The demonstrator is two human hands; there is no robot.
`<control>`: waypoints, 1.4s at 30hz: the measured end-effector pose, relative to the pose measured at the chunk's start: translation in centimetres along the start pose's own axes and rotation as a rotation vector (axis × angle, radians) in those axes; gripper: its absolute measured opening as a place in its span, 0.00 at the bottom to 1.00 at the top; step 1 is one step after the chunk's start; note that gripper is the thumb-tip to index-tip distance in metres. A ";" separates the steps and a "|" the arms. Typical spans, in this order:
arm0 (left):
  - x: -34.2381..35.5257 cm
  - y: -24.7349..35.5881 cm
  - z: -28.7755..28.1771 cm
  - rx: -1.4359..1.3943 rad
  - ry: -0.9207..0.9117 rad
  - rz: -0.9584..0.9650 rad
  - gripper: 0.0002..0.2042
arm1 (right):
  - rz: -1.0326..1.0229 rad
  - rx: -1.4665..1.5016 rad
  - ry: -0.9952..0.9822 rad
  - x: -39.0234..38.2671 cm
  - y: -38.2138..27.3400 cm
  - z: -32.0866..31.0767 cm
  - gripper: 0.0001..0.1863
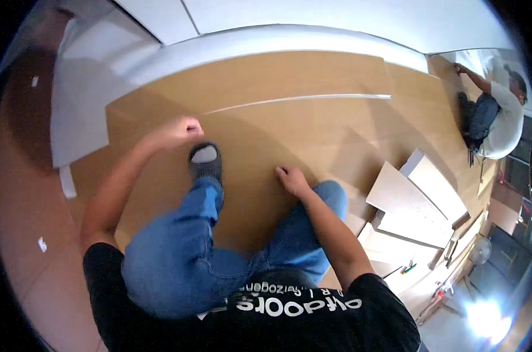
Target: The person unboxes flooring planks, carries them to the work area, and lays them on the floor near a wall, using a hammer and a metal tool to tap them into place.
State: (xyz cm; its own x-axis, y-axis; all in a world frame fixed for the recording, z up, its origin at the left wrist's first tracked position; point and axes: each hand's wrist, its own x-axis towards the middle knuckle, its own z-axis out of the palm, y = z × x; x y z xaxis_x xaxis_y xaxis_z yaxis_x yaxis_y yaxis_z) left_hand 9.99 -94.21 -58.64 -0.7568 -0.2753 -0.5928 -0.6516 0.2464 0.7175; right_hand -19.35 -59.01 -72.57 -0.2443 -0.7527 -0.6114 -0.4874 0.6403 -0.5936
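My left hand (182, 129) is closed above the brown board flooring (260, 135), beside my sock-covered foot (205, 161); whatever it holds, if anything, is hidden. A thin pale strip (295, 97) runs across the board just beyond it. My right hand (291, 179) has curled fingers low over the board by my bent right knee; I cannot make out anything in it.
A white cabinet base (278, 38) curves along the far side. Several pale panels (407, 193) are stacked at the right, with small tools (408, 268) nearby. A co-worker (497, 117) crouches at the upper right, one arm stretched out. A fan (480, 251) stands farther back.
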 end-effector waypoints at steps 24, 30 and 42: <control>15.8 -9.4 -10.3 0.454 0.488 0.050 0.21 | 0.510 0.572 -0.264 2.8 -1.1 -5.3 0.34; 15.6 -10.4 -9.3 0.454 0.331 -0.071 0.22 | 0.559 0.688 -0.244 3.4 -0.5 -5.0 0.32; 15.9 -8.1 -8.8 0.369 0.659 -0.085 0.26 | 0.293 1.351 0.602 17.8 -4.9 -13.6 0.25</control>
State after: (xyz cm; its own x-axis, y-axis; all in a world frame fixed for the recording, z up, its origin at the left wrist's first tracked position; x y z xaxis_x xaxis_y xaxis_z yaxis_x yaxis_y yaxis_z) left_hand 3.70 -108.73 -70.63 -0.5917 -0.7766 -0.2163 -0.7688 0.4629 0.4413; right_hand -32.70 -77.57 -73.46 -0.6542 -0.3108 -0.6895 0.6725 0.1780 -0.7184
